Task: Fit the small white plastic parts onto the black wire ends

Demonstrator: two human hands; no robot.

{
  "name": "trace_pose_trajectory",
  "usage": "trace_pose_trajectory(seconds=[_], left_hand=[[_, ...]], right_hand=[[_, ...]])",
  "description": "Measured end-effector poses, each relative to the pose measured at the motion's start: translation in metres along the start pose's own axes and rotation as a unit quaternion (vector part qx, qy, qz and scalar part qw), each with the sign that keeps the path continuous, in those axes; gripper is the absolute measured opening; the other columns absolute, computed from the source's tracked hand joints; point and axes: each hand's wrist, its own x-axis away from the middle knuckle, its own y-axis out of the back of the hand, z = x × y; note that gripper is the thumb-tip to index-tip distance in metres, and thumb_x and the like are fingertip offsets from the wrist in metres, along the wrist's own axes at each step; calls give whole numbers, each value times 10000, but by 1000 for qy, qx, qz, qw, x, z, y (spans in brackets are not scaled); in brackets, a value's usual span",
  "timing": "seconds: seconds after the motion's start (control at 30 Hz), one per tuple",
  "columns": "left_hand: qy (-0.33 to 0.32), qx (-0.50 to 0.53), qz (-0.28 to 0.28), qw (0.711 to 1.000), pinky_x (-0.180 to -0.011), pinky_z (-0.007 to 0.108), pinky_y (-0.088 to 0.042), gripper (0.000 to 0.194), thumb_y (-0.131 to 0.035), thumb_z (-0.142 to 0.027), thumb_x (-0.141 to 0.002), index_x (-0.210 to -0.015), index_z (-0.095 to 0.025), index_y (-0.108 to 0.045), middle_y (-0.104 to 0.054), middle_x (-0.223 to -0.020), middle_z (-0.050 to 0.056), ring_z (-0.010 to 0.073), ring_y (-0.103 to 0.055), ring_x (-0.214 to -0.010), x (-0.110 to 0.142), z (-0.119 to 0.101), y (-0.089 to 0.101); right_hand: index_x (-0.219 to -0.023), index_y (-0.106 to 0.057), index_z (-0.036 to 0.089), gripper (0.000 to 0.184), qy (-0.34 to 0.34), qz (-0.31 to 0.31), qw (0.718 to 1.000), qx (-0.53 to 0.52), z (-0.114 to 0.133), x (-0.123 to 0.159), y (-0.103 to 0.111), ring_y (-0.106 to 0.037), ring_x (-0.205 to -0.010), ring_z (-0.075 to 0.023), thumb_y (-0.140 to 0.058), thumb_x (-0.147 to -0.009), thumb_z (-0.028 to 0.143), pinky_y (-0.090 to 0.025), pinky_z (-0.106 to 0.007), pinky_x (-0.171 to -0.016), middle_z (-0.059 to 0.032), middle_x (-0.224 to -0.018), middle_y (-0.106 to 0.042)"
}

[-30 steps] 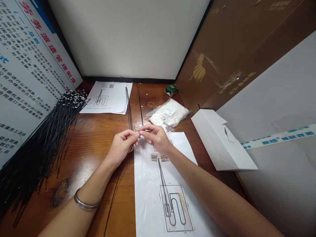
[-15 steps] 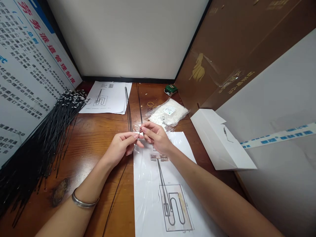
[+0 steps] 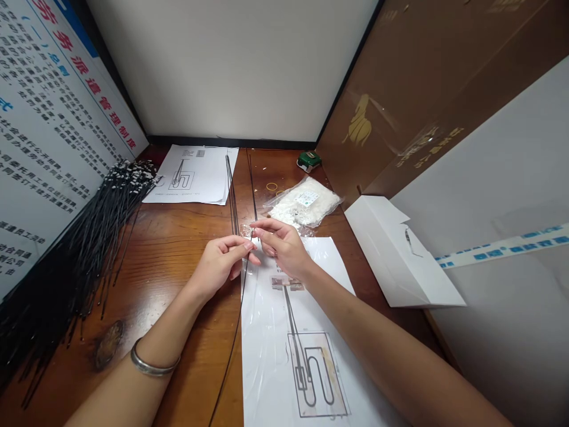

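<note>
Between my two hands runs a thin black cable (image 3: 234, 344), its long end trailing down toward the near edge. My left hand (image 3: 223, 259) pinches it near its upper end with thumb and forefinger. Just right of it, my right hand (image 3: 281, 246) pinches the tip of the same cable; any small part there is too small to make out. Under and below the hands lies a white sheet (image 3: 262, 356) with a printed loop drawing. Beyond the fingers, a clear bag of small white pieces (image 3: 304, 201) lies open-ended. Several black cables (image 3: 232, 201) lie straight behind my left hand.
A large bundle of black cables with white ends (image 3: 89, 237) rests at the left. Farther back are another printed sheet (image 3: 191, 175), a green tape measure (image 3: 308, 161) and yellow rubber bands (image 3: 271, 187). On the right stand a white folded box (image 3: 400, 255) and a brown carton (image 3: 391, 101).
The cable's trailing end has swung to the right, closer to the sheet's left edge. Both hands stay nearly in place, still pinching near the cable's upper end.
</note>
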Motion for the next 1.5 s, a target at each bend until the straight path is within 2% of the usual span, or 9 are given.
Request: trace_pose_trajectory(seconds=[0.27, 0.5, 0.63, 0.77, 1.03, 1.17, 1.3, 1.5], left_hand=[[-4, -3, 5, 1000, -385, 215, -231, 251, -655, -392, -779, -752, -142, -650, -669, -652, 33, 53, -358, -393, 1, -1, -1], [5, -12, 27, 1000, -396, 217, -216, 299, -644, -422, -776, -682, -139, -637, -557, -511, -14, 59, -339, -398, 1, -4, 0], [3, 2, 49, 999, -401, 218, -224, 254, -628, -389, -791, -743, -140, -635, -641, -619, 21, 60, -350, -413, 0, 0, 3], [10, 23, 73, 997, -398, 216, -217, 229, -621, -365, -793, -741, -142, -620, -640, -585, 21, 63, -348, -404, -1, 2, 5], [-17, -56, 46, 997, -381, 210, -220, 281, -596, -412, -817, -765, -140, -644, -640, -630, 17, 55, -355, -401, 2, -3, -1], [-27, -98, 27, 994, -395, 210, -265, 291, -584, -406, -826, -738, -136, -646, -653, -652, 25, 60, -383, -410, 2, -3, -4], [-31, -104, 25, 994, -421, 217, -307, 293, -545, -394, -845, -783, -131, -661, -672, -665, 37, 70, -414, -417, 1, -4, -5], [-19, -89, 21, 996, -413, 221, -323, 282, -553, -398, -825, -803, -135, -650, -679, -646, 37, 78, -414, -398, 2, -4, -5]], right_hand=[[-853, -696, 204, 215, -3, 4, 1000, 18, 3, 1, -2, -340, -440, -37, -741, -700, 348, -220, -224, -396, 14, -706, -602], [-771, -679, 194, 237, 5, 28, 1000, -4, 4, 2, -1, -328, -428, -48, -775, -658, 379, -220, -216, -395, 59, -532, -512], [-809, -701, 185, 217, -19, 68, 997, 0, 6, 2, 2, -313, -424, -42, -758, -687, 355, -189, -218, -400, 47, -543, -551], [-760, -685, 173, 211, -35, 93, 995, 2, 8, 2, 4, -321, -429, -40, -767, -675, 348, -176, -225, -414, 38, -556, -571], [-715, -637, 169, 226, -34, 57, 998, 1, 5, 0, 3, -312, -418, -36, -759, -681, 356, -165, -225, -411, 61, -525, -511], [-698, -631, 172, 209, -33, 40, 999, 7, 5, 1, 1, -346, -439, -43, -763, -674, 333, -193, -221, -412, 60, -525, -503], [-690, -634, 174, 186, -36, 38, 999, 9, 8, 2, -1, -405, -487, -60, -755, -681, 315, -214, -218, -417, 39, -545, -532], [-723, -665, 177, 162, -33, 17, 999, 14, 7, 3, -2, -415, -507, -69, -750, -686, 310, -237, -226, -430, 27, -576, -544]])
